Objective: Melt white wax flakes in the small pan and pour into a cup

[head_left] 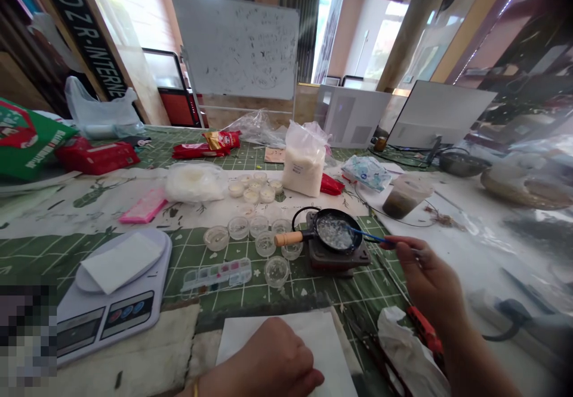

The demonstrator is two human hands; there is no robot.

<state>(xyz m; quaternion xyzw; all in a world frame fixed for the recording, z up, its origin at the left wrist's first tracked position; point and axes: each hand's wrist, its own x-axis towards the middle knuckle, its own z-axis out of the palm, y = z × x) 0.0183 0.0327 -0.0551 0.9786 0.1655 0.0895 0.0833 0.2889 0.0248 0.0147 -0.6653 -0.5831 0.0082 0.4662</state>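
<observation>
In my right hand (427, 274) is a thin blue stick (369, 236), gripped near its end. Its far tip reaches into a small black frying pan (359, 237) with a wooden handle, among whitish, partly clear lumps (335, 234). The pan sits on a small dark hot plate (332, 264). My left hand (273, 358) rests as a loose fist on a white sheet (242, 331) near the front edge; nothing shows in it, though its palm side is hidden. Several clear round cups (276, 271) stand left of the pan, beside a plastic pill-box-like case (217, 276).
A kitchen scale (154, 289) with folded white paper stands left. Behind are a bag of white granules (303, 170), several filled cups (251, 194) and a pink packet (143, 205). At right lie pliers-like tools (373, 349), crumpled tissue (403, 343) and a murky plastic cup (405, 197).
</observation>
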